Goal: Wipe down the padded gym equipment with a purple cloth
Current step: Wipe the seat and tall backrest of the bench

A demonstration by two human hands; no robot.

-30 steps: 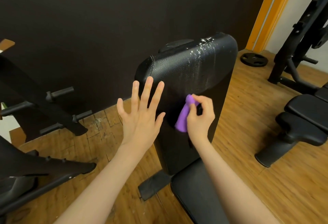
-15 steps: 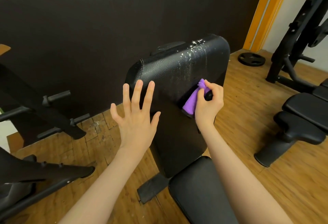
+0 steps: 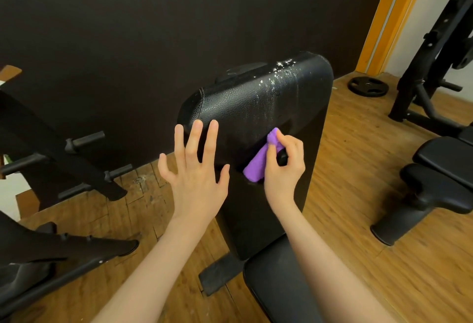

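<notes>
A black padded backrest [image 3: 258, 107] stands upright in the middle, with wet droplets shining near its top right. My right hand [image 3: 284, 166] grips a bunched purple cloth [image 3: 258, 164] and holds it against the middle of the pad. My left hand [image 3: 197, 169] is spread flat with straight fingers in front of the pad's left edge; I cannot tell whether it touches. The bench's black seat pad [image 3: 279, 284] lies below, between my forearms.
A dark wall stands behind the pad. Black rack frames with pegs [image 3: 76, 159] stand on the left. Another black bench [image 3: 440, 184] and a rack [image 3: 435, 66] are on the right. A weight plate [image 3: 368, 86] lies on the wooden floor by an orange door frame.
My right hand carried the cloth up the pad and to the right, then slid back toward the middle. My left hand stayed spread at the pad's left edge.
</notes>
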